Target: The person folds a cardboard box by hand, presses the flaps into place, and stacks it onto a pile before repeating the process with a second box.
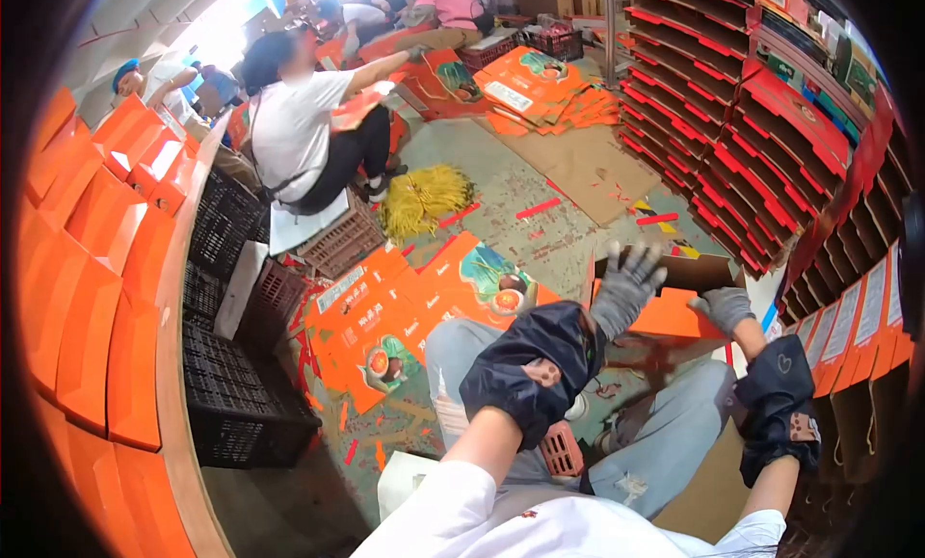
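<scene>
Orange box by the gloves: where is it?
Head view, right of centre: the orange box lies between the gloved left hand and right hand, over the jeans.

The folded orange cardboard box [674,322] was partly hidden behind the grey-gloved left hand [626,288] and its dark sleeve cover [530,365], the grey-gloved right hand's [725,307] grip on it could not be told, and the print on the flat orange cartons [385,317] on the floor [540,182] was too small to read.
</scene>
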